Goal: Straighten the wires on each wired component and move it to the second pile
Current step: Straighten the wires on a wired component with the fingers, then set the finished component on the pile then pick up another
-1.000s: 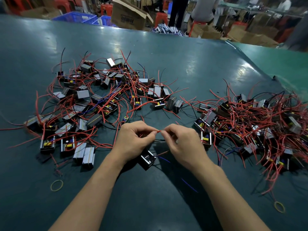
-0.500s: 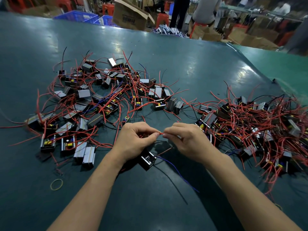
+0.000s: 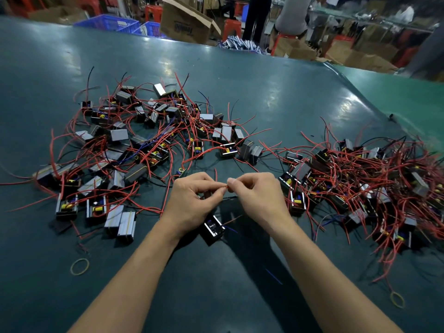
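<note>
A small black wired component [image 3: 213,229] hangs just below my left hand [image 3: 192,200], over the teal table [image 3: 240,92]. Its red wire [image 3: 225,186] runs between my two hands. My left hand pinches the wire near the component, and my right hand [image 3: 257,198] pinches the same wire close to its tip. A blue wire and a black wire trail from the component toward me. One pile of wired components [image 3: 134,145] spreads out to the left, with several laid flat. A second, more tangled pile [image 3: 365,188] lies to the right.
Two yellow rubber bands lie on the table, one at the front left [image 3: 79,266] and one at the front right [image 3: 397,299]. Beyond the far edge stand cardboard boxes [image 3: 185,20], blue crates [image 3: 108,22], red stools and people.
My hands stay together on the red wire. The right hand has slid a little along it, and the loose blue wire has shifted beneath my right forearm.
</note>
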